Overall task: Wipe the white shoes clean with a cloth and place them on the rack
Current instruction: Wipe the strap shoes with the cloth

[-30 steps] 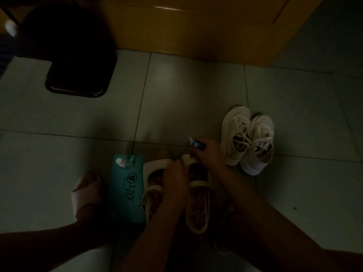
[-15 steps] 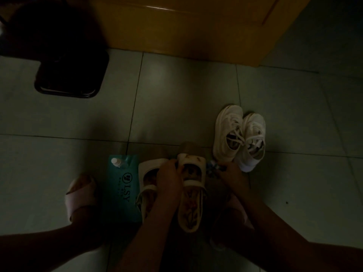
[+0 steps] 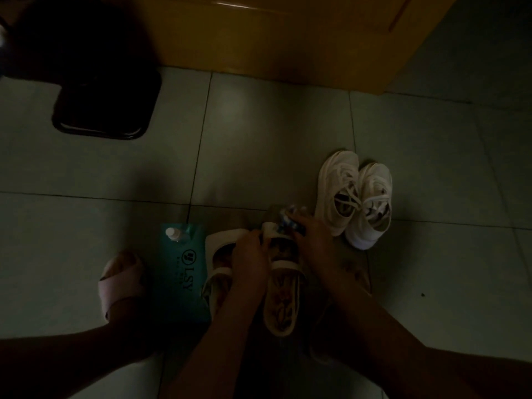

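Two hands are being worked on the nearest shoe: a white strap shoe (image 3: 280, 306) is being gripped by the left hand (image 3: 249, 256), fingers curled round its front end, while a blue-patterned cloth (image 3: 288, 221) is being pinched by the right hand (image 3: 312, 240), fingers curled, and pressed on the toe. Wiping is judged to be the step in hand; next, the shoe is likely needing to be turned so that the sides and heel are reached. Just left, a second strap shoe (image 3: 218, 254) is lying against one teal spouted pouch (image 3: 180, 272), and one pink slipper (image 3: 121, 283) is being worn beside that. Farther off, two white sneakers (image 3: 338, 191) are waiting side by side, untouched. One dark stool (image 3: 106, 110) and a yellow wooden door (image 3: 273, 38) are being shown farthest. No rack is being shown.
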{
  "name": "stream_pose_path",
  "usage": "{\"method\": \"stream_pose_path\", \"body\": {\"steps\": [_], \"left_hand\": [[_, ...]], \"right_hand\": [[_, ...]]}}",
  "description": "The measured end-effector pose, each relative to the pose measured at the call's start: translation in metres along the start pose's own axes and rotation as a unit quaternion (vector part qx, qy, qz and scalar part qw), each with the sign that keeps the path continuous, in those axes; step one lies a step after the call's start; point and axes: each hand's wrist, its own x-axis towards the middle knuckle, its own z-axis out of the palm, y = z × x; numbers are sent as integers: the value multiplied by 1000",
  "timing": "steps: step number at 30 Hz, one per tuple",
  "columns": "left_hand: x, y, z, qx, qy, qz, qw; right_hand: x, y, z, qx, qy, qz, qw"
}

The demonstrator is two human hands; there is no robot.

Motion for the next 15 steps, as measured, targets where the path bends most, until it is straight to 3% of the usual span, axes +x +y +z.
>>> {"method": "stream_pose_path", "body": {"steps": [4, 7, 9, 12, 15], "left_hand": [[0, 2, -1, 19, 3, -5, 1000], [0, 1, -2, 16, 4, -1, 1000], [0, 0, -1, 16, 1, 7, 1000], [0, 1, -2, 4, 1, 12, 1000], [-1, 2, -3, 1, 1, 4, 1000]], "right_hand": [[-24, 17, -5, 92, 37, 84, 992], [-36, 43, -12, 63, 14, 134, 989], [-38, 46, -20, 96, 39, 154, 983], [-22, 27, -25, 167, 67, 147, 972], [3, 2, -15, 161, 36, 70, 984]]}}
